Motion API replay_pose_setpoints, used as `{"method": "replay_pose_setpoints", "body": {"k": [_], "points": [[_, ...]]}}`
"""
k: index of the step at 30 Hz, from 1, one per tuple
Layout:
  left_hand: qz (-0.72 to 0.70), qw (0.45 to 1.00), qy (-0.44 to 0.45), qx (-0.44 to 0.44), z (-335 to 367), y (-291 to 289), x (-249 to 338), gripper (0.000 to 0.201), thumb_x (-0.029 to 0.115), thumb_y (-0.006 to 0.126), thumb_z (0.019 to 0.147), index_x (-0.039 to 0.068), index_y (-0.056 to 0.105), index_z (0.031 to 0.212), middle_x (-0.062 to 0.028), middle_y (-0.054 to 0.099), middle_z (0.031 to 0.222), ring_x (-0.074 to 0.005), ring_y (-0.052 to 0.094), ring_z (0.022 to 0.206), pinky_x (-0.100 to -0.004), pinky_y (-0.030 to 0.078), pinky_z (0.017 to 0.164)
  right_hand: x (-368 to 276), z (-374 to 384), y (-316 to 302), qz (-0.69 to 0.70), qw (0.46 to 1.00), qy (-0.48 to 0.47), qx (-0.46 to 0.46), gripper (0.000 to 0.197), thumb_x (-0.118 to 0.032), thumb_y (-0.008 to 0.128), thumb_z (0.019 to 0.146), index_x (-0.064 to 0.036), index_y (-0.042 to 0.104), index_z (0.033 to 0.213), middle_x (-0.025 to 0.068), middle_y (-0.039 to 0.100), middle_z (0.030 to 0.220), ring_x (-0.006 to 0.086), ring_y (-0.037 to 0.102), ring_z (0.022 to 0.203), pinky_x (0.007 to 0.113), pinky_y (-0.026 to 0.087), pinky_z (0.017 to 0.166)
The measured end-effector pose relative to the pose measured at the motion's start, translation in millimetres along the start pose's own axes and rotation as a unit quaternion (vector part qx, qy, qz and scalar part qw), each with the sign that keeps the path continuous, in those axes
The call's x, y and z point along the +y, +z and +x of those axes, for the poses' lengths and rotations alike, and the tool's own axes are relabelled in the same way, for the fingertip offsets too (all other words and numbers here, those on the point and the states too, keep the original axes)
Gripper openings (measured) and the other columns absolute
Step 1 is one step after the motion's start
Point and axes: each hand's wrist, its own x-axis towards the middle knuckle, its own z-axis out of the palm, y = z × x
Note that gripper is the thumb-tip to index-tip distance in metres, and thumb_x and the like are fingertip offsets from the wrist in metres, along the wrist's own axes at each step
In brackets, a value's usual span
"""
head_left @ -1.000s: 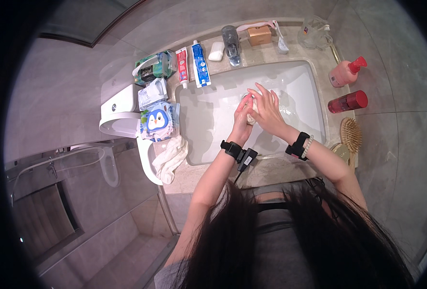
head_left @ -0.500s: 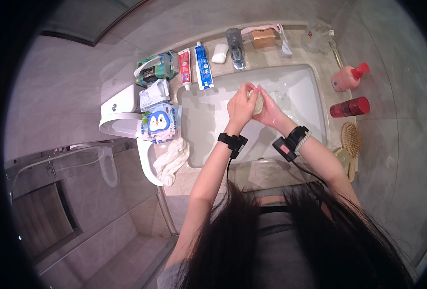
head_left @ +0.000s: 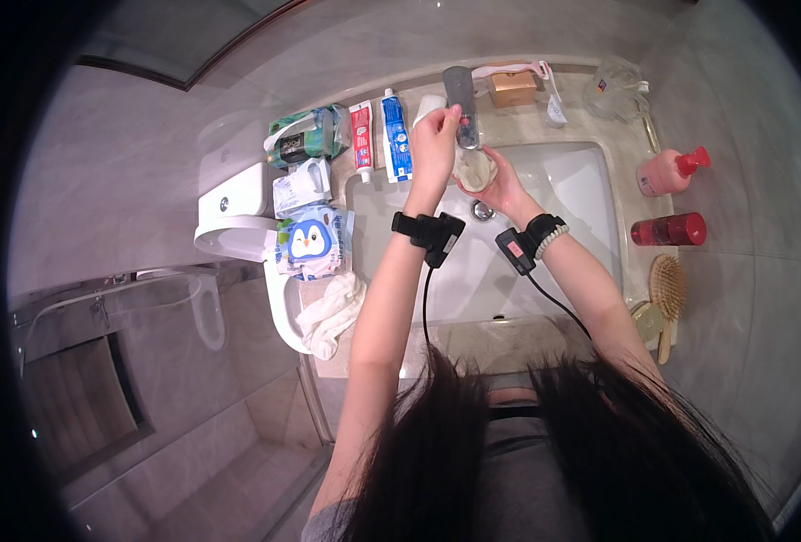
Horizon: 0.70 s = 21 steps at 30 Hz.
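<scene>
My right hand (head_left: 506,188) is over the far part of the white sink (head_left: 554,244). It holds a small pale cream, rounded, cup-like piece (head_left: 475,172), whose exact kind I cannot make out. To its left, my left hand (head_left: 433,149) is raised by the sink's far edge. Its fingers are curled together, with the tips against or just over the dark grey faucet (head_left: 460,90); whether they grip anything is hidden. Partly behind this hand lies a white rounded object (head_left: 429,107). The metal drain (head_left: 483,210) shows below my right hand.
Red (head_left: 362,140) and blue (head_left: 397,135) toothpaste tubes lie left of the faucet. Wipes packs (head_left: 310,242) and a white cloth (head_left: 330,316) line the left side. An orange box (head_left: 512,88), glass jug (head_left: 613,90), pink pump bottle (head_left: 667,173), red bottle (head_left: 670,229) and hairbrush (head_left: 668,285) stand around.
My hands were together around the pale piece over the sink. My left hand has let go of it and moved up to the faucet; my right hand keeps the piece.
</scene>
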Motion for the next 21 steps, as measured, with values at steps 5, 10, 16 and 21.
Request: {"method": "replay_pose_setpoints", "body": {"k": [5, 10, 16, 21], "points": [[-0.145, 0.988, 0.06, 0.014, 3, 6, -27, 0.036, 0.032, 0.048, 0.09, 0.001, 0.059, 0.077, 0.0025, 0.048, 0.062, -0.0051, 0.039, 0.058, -0.0208, 0.03, 0.052, 5, 16, -10, 0.013, 1.0, -0.005, 0.0, 0.044, -0.031, 0.04, 0.09, 0.0009, 0.043, 0.119, 0.0168, 0.053, 0.114, 0.0333, 0.053, 0.104, 0.044, 0.041, 0.092], [-0.227, 0.941, -0.112, 0.224, -35, 32, -99, 0.034, 0.036, 0.043, 0.09, 0.005, 0.055, 0.096, -0.0018, 0.054, 0.084, -0.0112, 0.048, 0.074, -0.0265, 0.039, 0.069, 15, 14, -19, -0.041, 0.999, -0.032, -0.01, 0.041, -0.028, 0.04, 0.089, -0.0003, 0.044, 0.12, 0.016, 0.055, 0.111, 0.0317, 0.052, 0.107, 0.04, 0.04, 0.094], [-0.634, 0.683, -0.337, 0.136, -47, 78, -142, 0.054, 0.049, 0.029, 0.088, 0.005, 0.047, 0.114, -0.0142, 0.051, 0.116, -0.0299, 0.047, 0.11, -0.0422, 0.036, 0.095, 30, 11, -28, -0.328, 0.927, -0.184, 0.014, 0.028, -0.028, 0.049, 0.085, -0.0066, 0.063, 0.098, 0.0165, 0.057, 0.104, 0.0214, 0.056, 0.099, 0.032, 0.042, 0.088], [-0.712, 0.627, -0.315, -0.015, -40, 82, -152, 0.058, 0.052, 0.028, 0.088, 0.004, 0.047, 0.113, -0.0168, 0.053, 0.112, -0.0313, 0.051, 0.103, -0.0396, 0.04, 0.092, 33, 26, -34, -0.69, 0.584, -0.421, 0.072, 0.028, -0.026, 0.056, 0.079, -0.0015, 0.065, 0.087, 0.0195, 0.061, 0.083, 0.0292, 0.057, 0.092, 0.035, 0.042, 0.084]]}}
